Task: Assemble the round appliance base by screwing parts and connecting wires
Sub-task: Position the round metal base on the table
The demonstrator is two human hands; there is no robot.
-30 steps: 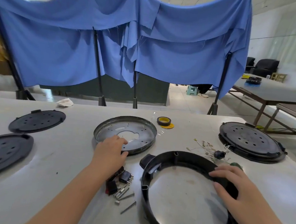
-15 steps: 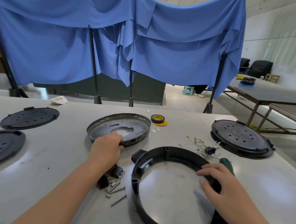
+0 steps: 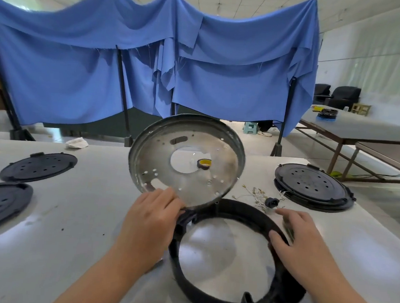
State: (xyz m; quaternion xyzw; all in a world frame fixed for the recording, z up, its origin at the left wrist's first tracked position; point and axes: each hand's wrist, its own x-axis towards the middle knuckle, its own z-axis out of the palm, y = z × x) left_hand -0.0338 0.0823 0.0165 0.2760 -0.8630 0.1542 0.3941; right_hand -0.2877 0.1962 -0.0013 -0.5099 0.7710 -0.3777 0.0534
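Now metal plate (image 3: 188, 174) in left hand (image 3: 151, 219)

Single head view, close, facing forward-down over table (image 3: 45, 247).

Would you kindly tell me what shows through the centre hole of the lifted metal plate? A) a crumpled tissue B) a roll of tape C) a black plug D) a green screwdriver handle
B: the left hand holds the metal plate tilted up, and a roll of tape on the table appears through its hole.
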